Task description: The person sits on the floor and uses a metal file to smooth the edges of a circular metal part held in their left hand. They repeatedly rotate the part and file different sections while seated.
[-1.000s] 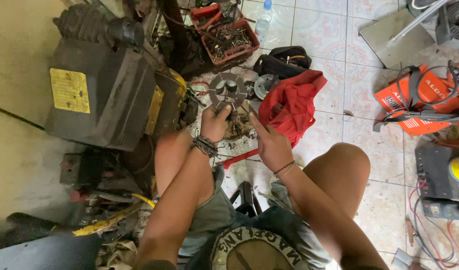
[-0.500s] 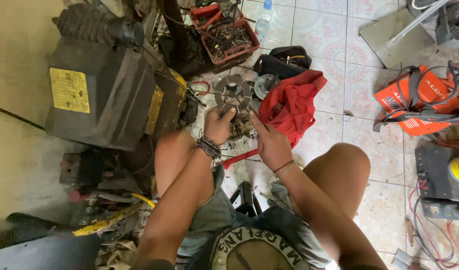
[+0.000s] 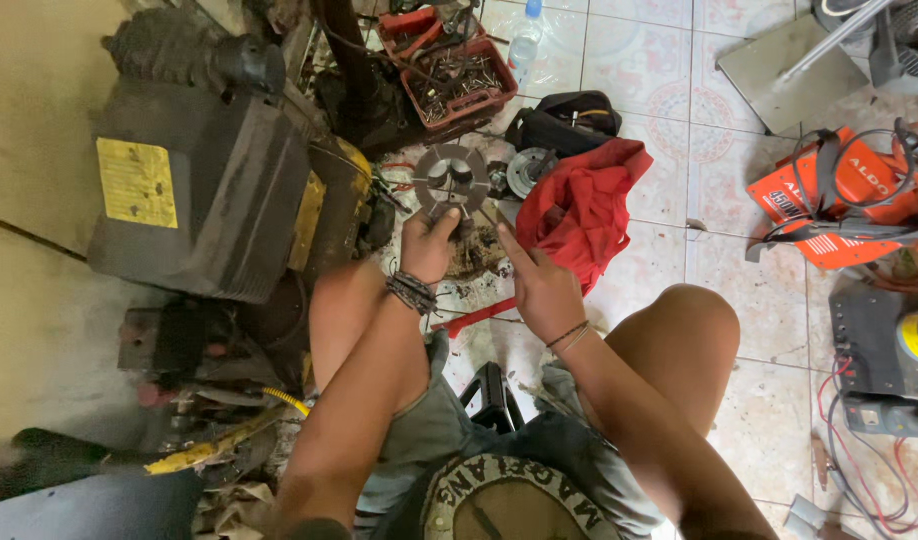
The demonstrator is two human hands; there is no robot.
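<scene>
Round metal part (image 3: 451,178) (lower edge hidden)
</scene>
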